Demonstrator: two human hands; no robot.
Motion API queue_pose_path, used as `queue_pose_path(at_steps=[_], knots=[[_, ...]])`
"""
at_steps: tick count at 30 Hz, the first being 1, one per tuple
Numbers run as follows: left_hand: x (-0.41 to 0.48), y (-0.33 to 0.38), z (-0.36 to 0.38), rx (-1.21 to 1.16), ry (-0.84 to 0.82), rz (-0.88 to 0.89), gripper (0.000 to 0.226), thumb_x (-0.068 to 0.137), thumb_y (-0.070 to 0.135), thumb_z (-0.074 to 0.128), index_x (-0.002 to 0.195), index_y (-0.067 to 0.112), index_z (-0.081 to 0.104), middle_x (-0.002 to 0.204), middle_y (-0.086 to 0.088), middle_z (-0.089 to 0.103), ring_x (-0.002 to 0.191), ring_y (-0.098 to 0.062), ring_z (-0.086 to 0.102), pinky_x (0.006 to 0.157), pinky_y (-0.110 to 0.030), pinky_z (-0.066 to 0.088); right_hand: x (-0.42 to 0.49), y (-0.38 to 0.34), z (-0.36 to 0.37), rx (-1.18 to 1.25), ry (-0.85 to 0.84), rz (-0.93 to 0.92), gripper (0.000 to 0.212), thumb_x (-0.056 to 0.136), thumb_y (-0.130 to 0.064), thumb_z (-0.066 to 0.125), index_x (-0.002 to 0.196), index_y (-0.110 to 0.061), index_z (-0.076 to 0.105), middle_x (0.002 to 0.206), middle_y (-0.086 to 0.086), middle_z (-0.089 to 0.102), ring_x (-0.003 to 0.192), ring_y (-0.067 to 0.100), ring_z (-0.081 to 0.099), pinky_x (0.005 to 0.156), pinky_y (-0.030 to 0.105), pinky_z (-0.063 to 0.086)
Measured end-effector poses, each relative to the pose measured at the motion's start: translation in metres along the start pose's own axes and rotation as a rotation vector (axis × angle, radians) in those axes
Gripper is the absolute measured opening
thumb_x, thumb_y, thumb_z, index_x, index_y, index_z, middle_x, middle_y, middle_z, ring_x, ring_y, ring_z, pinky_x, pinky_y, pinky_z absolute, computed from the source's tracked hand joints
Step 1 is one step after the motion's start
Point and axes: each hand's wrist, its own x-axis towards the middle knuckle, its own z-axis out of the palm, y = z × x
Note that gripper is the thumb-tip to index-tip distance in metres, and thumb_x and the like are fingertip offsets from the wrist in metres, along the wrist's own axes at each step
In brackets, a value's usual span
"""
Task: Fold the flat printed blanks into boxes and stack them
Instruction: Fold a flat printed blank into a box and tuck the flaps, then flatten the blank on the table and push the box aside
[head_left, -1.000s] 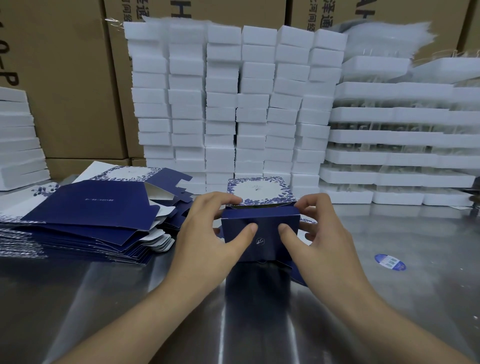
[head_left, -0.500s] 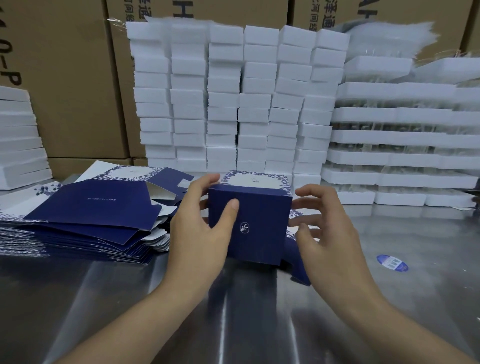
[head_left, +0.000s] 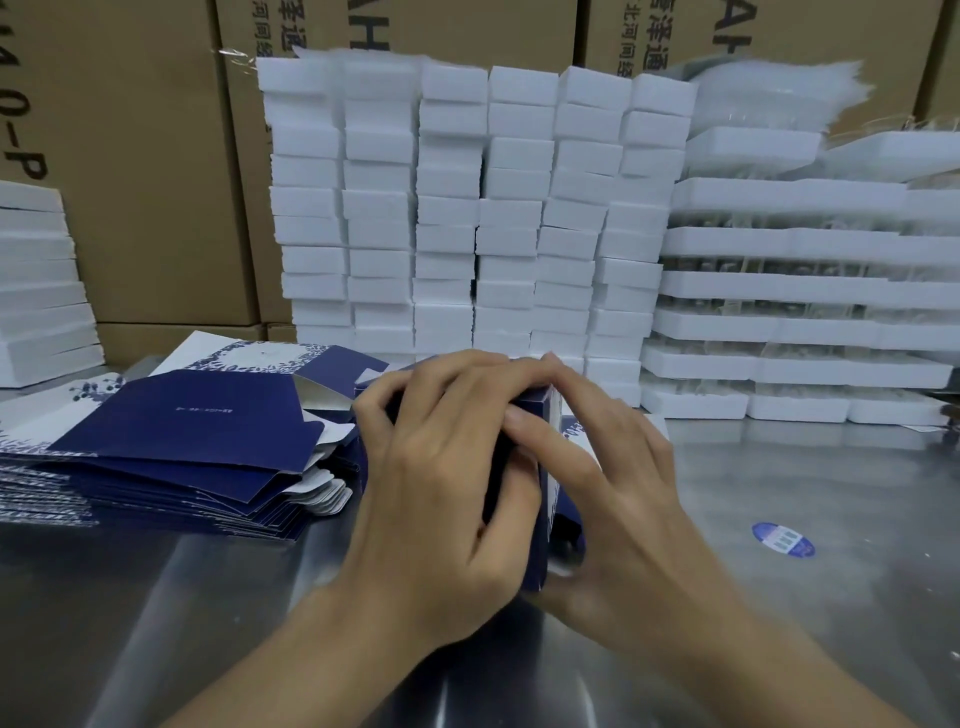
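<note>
Centre of frame: one dark blue box, partly folded, held between both hands. It is mostly hidden by them. Only a strip of the top edge, dark patches between the fingers, and a white-and-blue patterned edge facing right are visible.

Left hand: clenched onto the box, fingers curled over its top and near face, thumb side toward the left of the frame.

Right hand: also grasping the box, from the right side. Its fingertips are up at the top edge, one finger lies across the near face touching the left hand's fingers, and the palm is against the lower right corner. A loose blue flap pokes out just under the right palm.

The box sits low over the steel table; cannot tell whether its bottom touches the surface.

Left of frame: a pile of flat blanks, blue with white floral print, fanned out on the table just beside the left hand. The top ones are slightly lifted.

Right of frame, on the table: a small blue oval sticker, well apart from the hands.

Behind the hands: columns of stacked white foam blocks. Upper right: stacked white trays with crumpled clear plastic on top. Far left edge: another white stack. The background is brown cartons with black print.
</note>
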Motion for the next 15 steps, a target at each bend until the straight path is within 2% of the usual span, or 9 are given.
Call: queue_pose_path(at_steps=[4, 8, 11, 15], knots=[[0.003, -0.001, -0.004, -0.084, -0.058, -0.046, 0.058, 0.082, 0.020, 0.051, 0.140, 0.020, 0.060, 0.130, 0.019, 0.064, 0.133, -0.010, 0.054, 0.109, -0.040, 0.029, 0.002, 0.002, -0.005, 0.032, -0.048, -0.010, 0.093, 0.075, -0.048, 0.084, 0.155, -0.046, 0.038, 0.171, 0.005, 0.025, 0.154, 0.023, 0.035, 0.118, 0.047, 0.031], [0.006, 0.003, -0.006, -0.093, -0.076, -0.003, 0.060, 0.080, 0.019, 0.051, 0.139, 0.024, 0.060, 0.132, 0.022, 0.062, 0.133, -0.010, 0.054, 0.107, -0.038, 0.029, 0.002, 0.001, -0.006, 0.072, -0.057, -0.028, 0.090, 0.073, -0.047, 0.084, 0.152, -0.044, 0.041, 0.172, 0.006, 0.022, 0.157, 0.024, 0.030, 0.117, 0.047, 0.033], [0.007, 0.005, -0.006, -0.074, -0.053, 0.034, 0.060, 0.082, 0.018, 0.051, 0.141, 0.023, 0.059, 0.138, 0.020, 0.061, 0.141, -0.012, 0.050, 0.111, -0.044, 0.030, 0.005, 0.001, -0.009, 0.045, -0.012, -0.036, 0.081, 0.077, -0.051, 0.080, 0.148, -0.043, 0.043, 0.171, 0.004, 0.025, 0.156, 0.021, 0.032, 0.116, 0.044, 0.033], [0.001, 0.009, 0.000, -0.010, -0.011, 0.125, 0.062, 0.088, 0.015, 0.049, 0.149, 0.027, 0.046, 0.149, 0.008, 0.056, 0.154, -0.020, 0.037, 0.119, -0.055, 0.027, 0.009, 0.002, -0.011, -0.045, 0.064, -0.086, 0.069, 0.080, -0.048, 0.079, 0.143, -0.039, 0.052, 0.167, 0.009, 0.034, 0.155, 0.030, 0.035, 0.115, 0.050, 0.034]])
